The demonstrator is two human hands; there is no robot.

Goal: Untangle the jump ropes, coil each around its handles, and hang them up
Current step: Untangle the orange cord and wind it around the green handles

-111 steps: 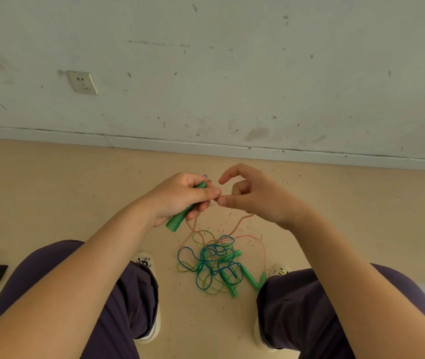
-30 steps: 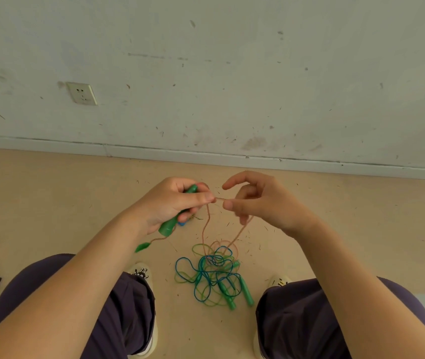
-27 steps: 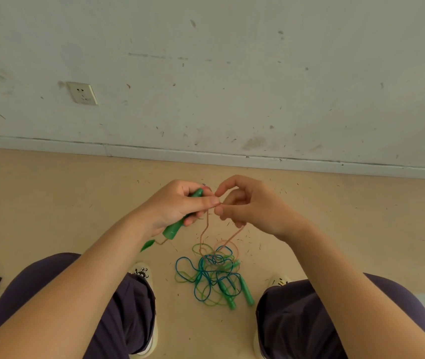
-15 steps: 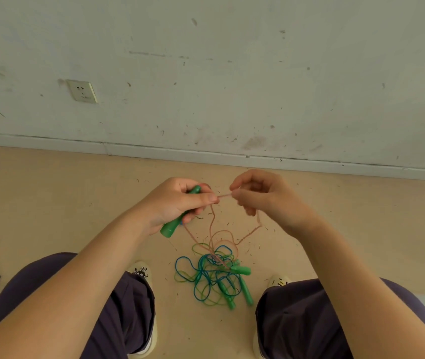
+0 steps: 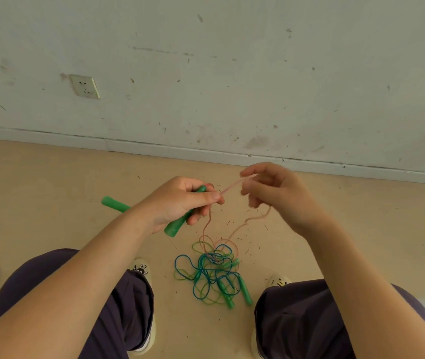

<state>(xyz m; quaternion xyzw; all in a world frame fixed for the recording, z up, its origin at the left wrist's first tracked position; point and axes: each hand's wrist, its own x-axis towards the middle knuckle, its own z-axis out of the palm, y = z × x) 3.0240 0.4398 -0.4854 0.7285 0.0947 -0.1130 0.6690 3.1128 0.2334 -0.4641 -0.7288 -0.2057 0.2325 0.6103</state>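
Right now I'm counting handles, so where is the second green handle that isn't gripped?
In the head view, the loose green handle shows left of centre, just beyond the left hand, sticking out past the wrist above the floor.

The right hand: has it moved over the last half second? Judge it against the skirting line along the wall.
Yes. The right hand has drawn rightward, away from the left hand, and slightly up toward the skirting line, stretching the pink cord between them.

Even soft daylight, faint shadows, wide-angle edge bending, right hand (image 5: 278, 193) motion-blurred.
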